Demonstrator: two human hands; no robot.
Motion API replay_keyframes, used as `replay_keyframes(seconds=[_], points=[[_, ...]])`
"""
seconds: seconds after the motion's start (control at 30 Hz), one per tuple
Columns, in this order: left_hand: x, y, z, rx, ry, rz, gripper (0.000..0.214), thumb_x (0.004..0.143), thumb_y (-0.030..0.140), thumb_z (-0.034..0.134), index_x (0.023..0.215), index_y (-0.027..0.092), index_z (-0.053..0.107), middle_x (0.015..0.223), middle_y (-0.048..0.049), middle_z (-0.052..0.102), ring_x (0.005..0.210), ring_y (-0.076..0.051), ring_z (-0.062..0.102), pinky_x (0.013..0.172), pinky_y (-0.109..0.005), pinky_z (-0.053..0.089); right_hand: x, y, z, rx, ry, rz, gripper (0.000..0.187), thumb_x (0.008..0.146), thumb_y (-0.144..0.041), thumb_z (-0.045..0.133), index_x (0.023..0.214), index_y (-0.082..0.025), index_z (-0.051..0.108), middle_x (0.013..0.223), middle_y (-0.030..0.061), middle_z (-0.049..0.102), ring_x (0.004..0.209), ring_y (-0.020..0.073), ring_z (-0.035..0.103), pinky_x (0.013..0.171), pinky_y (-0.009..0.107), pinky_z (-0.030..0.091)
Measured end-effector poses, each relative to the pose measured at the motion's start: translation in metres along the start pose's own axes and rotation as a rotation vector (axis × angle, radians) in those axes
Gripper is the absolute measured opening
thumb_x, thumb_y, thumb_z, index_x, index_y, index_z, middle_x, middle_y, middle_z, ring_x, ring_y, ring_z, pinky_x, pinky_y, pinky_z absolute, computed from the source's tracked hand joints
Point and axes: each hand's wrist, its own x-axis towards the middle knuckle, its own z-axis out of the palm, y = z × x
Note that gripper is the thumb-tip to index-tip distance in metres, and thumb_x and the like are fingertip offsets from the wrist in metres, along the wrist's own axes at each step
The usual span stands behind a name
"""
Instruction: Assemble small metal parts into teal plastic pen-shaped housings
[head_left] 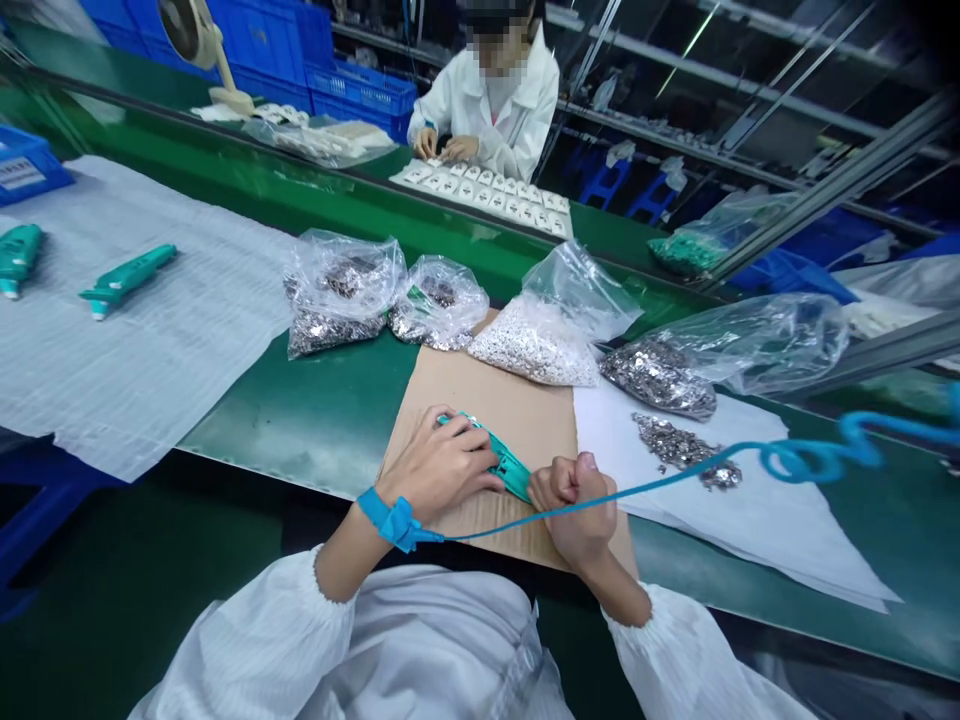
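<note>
My left hand [442, 465] lies curled over a teal plastic part [504, 465] that rests on a brown cardboard sheet [487, 400]. Its fingers are wrapped round the part's near end. My right hand [574, 500] is closed in a fist against the part's right end, thumb up. A blue wrist strap [386, 518] sits on my left wrist, and its blue coiled cord [787, 460] runs off to the right across my right hand.
Clear bags of small metal parts [341, 300] [439, 305] [540, 335] [660, 375] line the green table's far side. Loose metal pieces [679, 450] lie on white paper. Two teal housings [127, 280] [16, 258] rest on white foam at left. Another person [495, 100] works on white parts opposite.
</note>
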Motion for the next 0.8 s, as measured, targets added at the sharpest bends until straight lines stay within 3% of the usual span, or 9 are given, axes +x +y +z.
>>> replay_keyframes(seconds=[0.1,0.17,0.3,0.4,0.5,0.6,0.67,0.73,0.8], points=[[-0.002,0.000,-0.001,-0.034,0.016,-0.016,0.032,0.093,0.049,0.053,0.091,0.022,0.069,0.093,0.0001,0.067,0.092,-0.018,0.055,0.095,-0.039,0.028,0.000,-0.011,-0.007,-0.171,0.035,-0.075,0.053,0.094,-0.054,0.041,0.053,-0.024,0.028,0.045,-0.0083,0.020,0.037,0.0096,0.021,0.037,0.024,0.022],[-0.003,0.000,-0.003,-0.053,0.023,-0.025,0.031,0.092,0.049,0.055,0.091,0.022,0.069,0.092,0.0001,0.067,0.092,-0.018,0.055,0.095,-0.038,0.029,0.000,-0.026,-0.016,-0.516,0.016,-0.097,0.047,0.094,-0.050,0.046,0.056,-0.024,0.037,0.049,-0.0074,0.025,0.041,0.0104,0.025,0.041,0.025,0.024],[-0.005,0.001,-0.005,-0.069,0.037,-0.039,0.028,0.093,0.047,0.056,0.093,0.022,0.069,0.092,-0.0008,0.066,0.093,-0.019,0.055,0.096,-0.039,0.033,0.000,-0.052,-0.029,-1.155,-0.171,-0.028,0.027,0.089,-0.047,0.057,0.092,-0.021,0.065,0.071,0.0013,0.057,0.064,0.0184,0.054,0.061,0.030,0.043],[-0.005,0.001,-0.006,-0.075,0.046,-0.051,0.024,0.094,0.042,0.055,0.095,0.022,0.068,0.093,-0.0016,0.065,0.092,-0.020,0.055,0.096,-0.041,0.036,0.002,-0.053,-0.027,-1.238,-0.361,0.040,0.036,0.086,-0.049,0.062,0.112,-0.024,0.065,0.108,0.0088,0.065,0.098,0.0279,0.062,0.084,0.038,0.046],[-0.004,0.002,-0.007,-0.091,0.072,-0.068,0.018,0.095,0.037,0.055,0.100,0.024,0.066,0.092,-0.0019,0.064,0.091,-0.020,0.056,0.096,-0.041,0.041,0.007,-0.048,-0.019,-1.196,-0.427,0.092,0.028,0.089,-0.044,0.061,0.110,-0.027,0.066,0.112,0.0067,0.064,0.101,0.0267,0.063,0.087,0.037,0.047],[-0.005,0.002,-0.010,-0.121,0.154,-0.112,0.026,0.094,0.034,0.057,0.119,0.026,0.059,0.109,-0.0061,0.063,0.106,-0.023,0.055,0.096,-0.039,0.045,0.010,-0.052,-0.020,-1.173,-0.368,0.097,0.025,0.088,-0.041,0.064,0.109,-0.027,0.066,0.109,0.0054,0.065,0.097,0.0253,0.063,0.083,0.035,0.047],[-0.007,0.000,-0.012,-0.129,0.228,-0.156,0.036,0.094,0.029,0.056,0.130,0.027,0.051,0.122,-0.0092,0.058,0.117,-0.026,0.052,0.097,-0.040,0.046,0.007,-0.061,-0.039,-1.186,-0.274,0.092,0.028,0.088,-0.043,0.062,0.111,-0.027,0.066,0.108,0.0059,0.065,0.096,0.0254,0.063,0.082,0.035,0.048],[-0.009,-0.004,-0.012,-0.132,0.293,-0.206,0.037,0.094,0.027,0.053,0.131,0.029,0.048,0.123,-0.0100,0.057,0.117,-0.028,0.052,0.096,-0.042,0.047,0.000,-0.071,-0.079,-1.213,-0.116,0.106,0.035,0.089,-0.051,0.058,0.113,-0.026,0.065,0.111,0.0074,0.064,0.098,0.0265,0.063,0.082,0.036,0.049],[-0.010,-0.011,-0.008,-0.153,0.316,-0.247,0.037,0.093,0.026,0.052,0.130,0.032,0.050,0.122,-0.0091,0.058,0.116,-0.029,0.053,0.094,-0.044,0.049,-0.011,-0.083,-0.138,-1.269,0.145,0.165,0.048,0.084,-0.062,0.056,0.112,-0.024,0.066,0.113,0.0100,0.065,0.095,0.0292,0.064,0.077,0.038,0.052]])
